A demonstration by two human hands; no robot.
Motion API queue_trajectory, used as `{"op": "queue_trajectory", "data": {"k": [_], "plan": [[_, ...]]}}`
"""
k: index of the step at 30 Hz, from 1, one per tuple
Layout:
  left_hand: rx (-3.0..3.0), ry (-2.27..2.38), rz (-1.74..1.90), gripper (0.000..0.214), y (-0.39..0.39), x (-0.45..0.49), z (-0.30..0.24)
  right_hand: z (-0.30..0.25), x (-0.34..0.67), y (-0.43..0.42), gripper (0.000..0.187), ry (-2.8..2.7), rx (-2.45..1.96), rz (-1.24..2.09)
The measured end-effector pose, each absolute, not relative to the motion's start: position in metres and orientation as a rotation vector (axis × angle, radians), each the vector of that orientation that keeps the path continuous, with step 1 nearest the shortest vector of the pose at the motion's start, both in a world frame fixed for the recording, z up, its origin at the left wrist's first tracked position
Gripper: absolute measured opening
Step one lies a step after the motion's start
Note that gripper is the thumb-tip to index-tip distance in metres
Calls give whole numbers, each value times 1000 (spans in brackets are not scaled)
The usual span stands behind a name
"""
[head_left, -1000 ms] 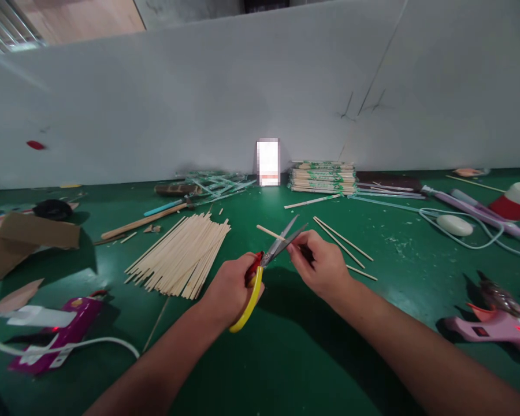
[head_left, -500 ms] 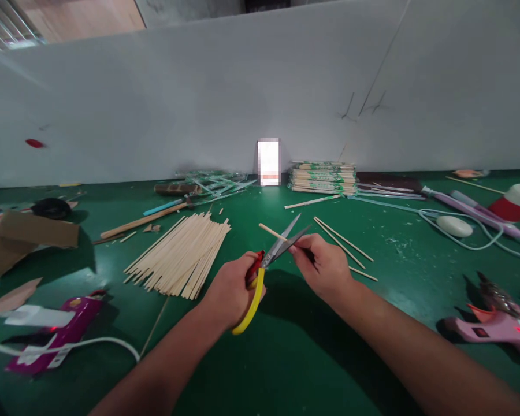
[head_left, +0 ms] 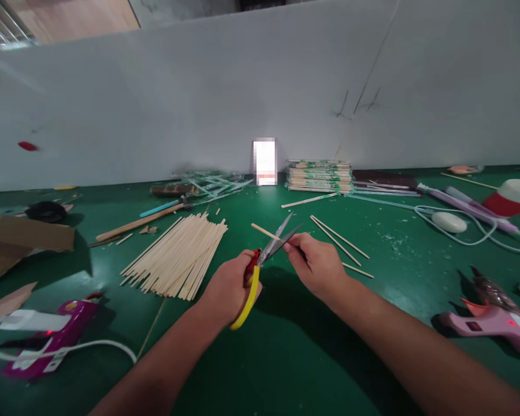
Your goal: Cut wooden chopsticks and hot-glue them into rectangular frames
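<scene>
My left hand grips a pair of scissors with yellow and red handles; the blades stand slightly apart and point up and to the right. My right hand pinches a thin wooden stick whose free end sticks out to the left, lying between the scissor blades. Both hands hover over the green table near its middle. A loose pile of bare wooden sticks lies just left of my left hand.
Two or three single sticks lie right of my hands. Stacked wrapped chopsticks stand at the back by the white wall. A magenta glue gun lies at the left, a pink glue gun at the right, cardboard far left.
The scissor blades have come a little closer together around the stick. Both hands stay in almost the same place; the view has shifted slightly.
</scene>
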State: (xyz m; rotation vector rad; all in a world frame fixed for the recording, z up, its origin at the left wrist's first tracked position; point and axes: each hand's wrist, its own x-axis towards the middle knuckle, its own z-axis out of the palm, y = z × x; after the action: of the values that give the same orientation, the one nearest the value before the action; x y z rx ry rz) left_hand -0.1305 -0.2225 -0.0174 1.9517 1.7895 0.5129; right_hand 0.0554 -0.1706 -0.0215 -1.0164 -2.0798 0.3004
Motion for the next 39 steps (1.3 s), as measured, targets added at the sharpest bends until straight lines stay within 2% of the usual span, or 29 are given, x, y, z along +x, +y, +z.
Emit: {"op": "queue_trajectory", "data": {"k": [6, 13, 17, 24, 33, 39], "plan": [[2011, 1788, 537, 8, -225, -136, -21, -23, 54, -171, 23, -2075, -1010, 324], [1982, 1790, 512, 17, -223, -130, -15, -28, 53, -173, 14, -1888, -980, 567], [1942, 1828, 468, 25, -224, -129, -11, -23, 55, -173, 14, -1930, -993, 488], [2003, 1783, 547, 8, -226, -134, -17, -25, 55, -172, 17, -1972, -1012, 476], [1951, 1790, 526, 11, -225, -131, -15, -33, 51, -174, 14, -1836, -965, 541], [1963, 1802, 483, 11, -228, -133, -14, -24, 57, -171, 16, -1945, -963, 474]]}}
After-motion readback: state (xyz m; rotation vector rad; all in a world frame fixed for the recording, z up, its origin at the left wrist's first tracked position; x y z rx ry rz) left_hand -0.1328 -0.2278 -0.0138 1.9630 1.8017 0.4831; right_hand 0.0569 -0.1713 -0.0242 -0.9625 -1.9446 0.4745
